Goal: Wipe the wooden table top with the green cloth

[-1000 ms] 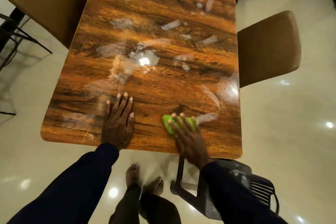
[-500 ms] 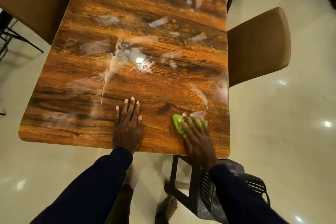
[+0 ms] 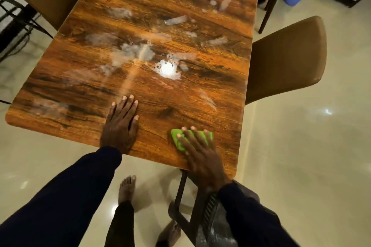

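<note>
Since a second ago, my right hand (image 3: 200, 152) slides the green cloth (image 3: 177, 140) rightward along the near edge, toward the near right corner, and my feet shift under me. Before me runs the wooden table top (image 3: 180, 94), long and glossy, a ceiling light glaring off its middle. Most of it is unwiped, by my judgement: pale smears and streaks (image 3: 132, 54) cross the centre and far end, with fainter haze at the near left corner. Only the near strip around my hands looks clean, so the job seems barely begun. Brown chairs (image 3: 285, 60) flank both long sides; a dark chair (image 3: 200, 224) stands below the near edge by my right sleeve. My left hand (image 3: 121, 124) lies flat and spread on the wood, bracing, holding nothing. My right hand presses the cloth flat under splayed fingers (image 3: 195, 136), pinning it to the surface rather than clenching it; the cloth peeks out left and beyond my fingertips.
</note>
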